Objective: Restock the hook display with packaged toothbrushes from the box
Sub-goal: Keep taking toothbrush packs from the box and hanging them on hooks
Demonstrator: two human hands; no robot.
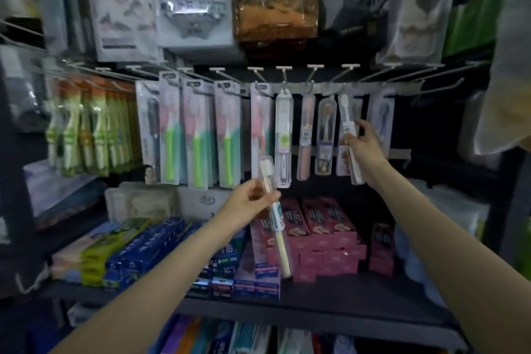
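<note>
The right hand [362, 143] is raised to the row of thin metal hooks [285, 75], fingers pinching a white toothbrush in a clear, rigid plastic case [351, 141], its bristle end tilted up just under a hook, in among the slim packs already hanging. The left hand [249, 202] is lower, gripping a pale yellow toothbrush in a long see-through sleeve [276, 217], held slanted in front of the glossy pink cartons [324, 227] on the dark shelf [330, 307]. Blue toothpaste boxes [149, 250] lie flat alongside.
</note>
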